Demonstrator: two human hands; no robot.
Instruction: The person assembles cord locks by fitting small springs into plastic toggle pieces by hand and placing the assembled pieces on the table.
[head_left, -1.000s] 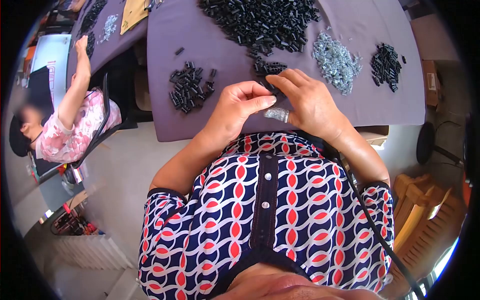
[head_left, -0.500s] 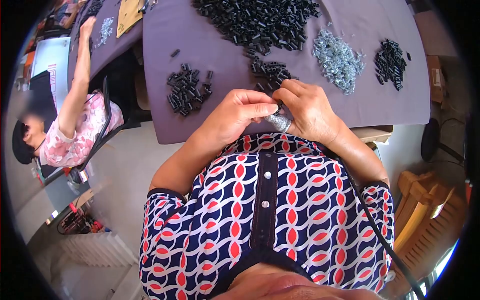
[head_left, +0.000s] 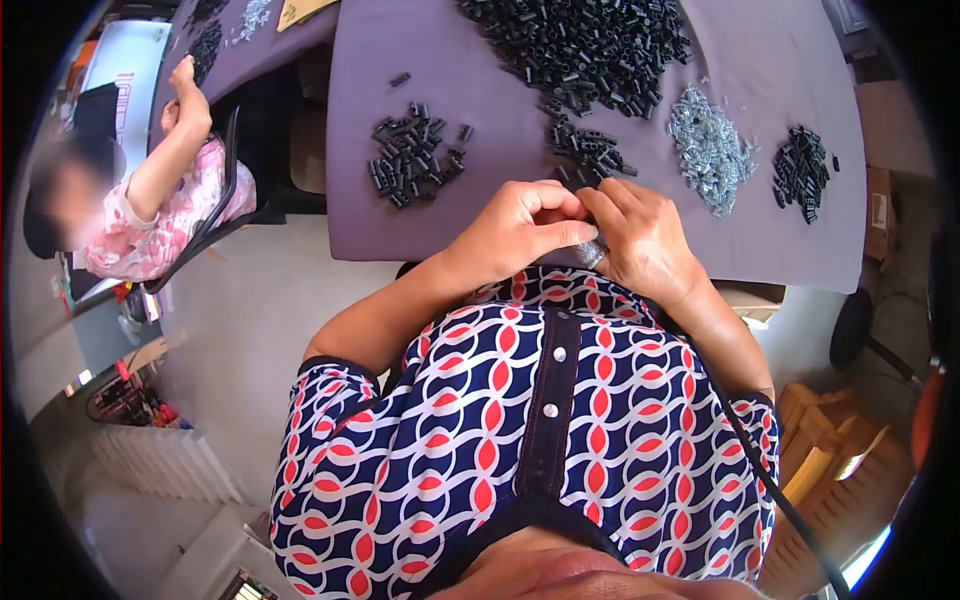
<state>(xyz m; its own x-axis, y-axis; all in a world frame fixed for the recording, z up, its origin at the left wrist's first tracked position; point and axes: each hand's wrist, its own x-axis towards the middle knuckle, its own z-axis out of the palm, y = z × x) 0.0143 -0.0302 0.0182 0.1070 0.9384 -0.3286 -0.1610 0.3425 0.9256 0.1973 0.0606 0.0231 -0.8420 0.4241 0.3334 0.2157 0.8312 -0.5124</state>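
Note:
My left hand (head_left: 530,225) and my right hand (head_left: 640,240) meet at the table's front edge, fingers closed together. The left thumb and forefinger pinch, but what lies between their tips is hidden. A silvery, speckled bundle (head_left: 590,253) shows below the fingertips, against the curled right hand; its kind is unclear. Just beyond the hands lies a small group of short black tubes (head_left: 592,150), trailing from a large heap of black tubes (head_left: 590,50).
On the purple-grey cloth (head_left: 480,80) are a black tube pile (head_left: 412,155) at left, small clear pieces (head_left: 710,150) and another black pile (head_left: 801,172) at right. A co-worker (head_left: 165,200) sits at a table on the left. A wooden chair (head_left: 830,450) stands at lower right.
The view has shifted, so the table's contents appear farther right. A dark bit at my left fingertips is now hidden, and less of the silvery bundle shows. The co-worker's raised arm has come down.

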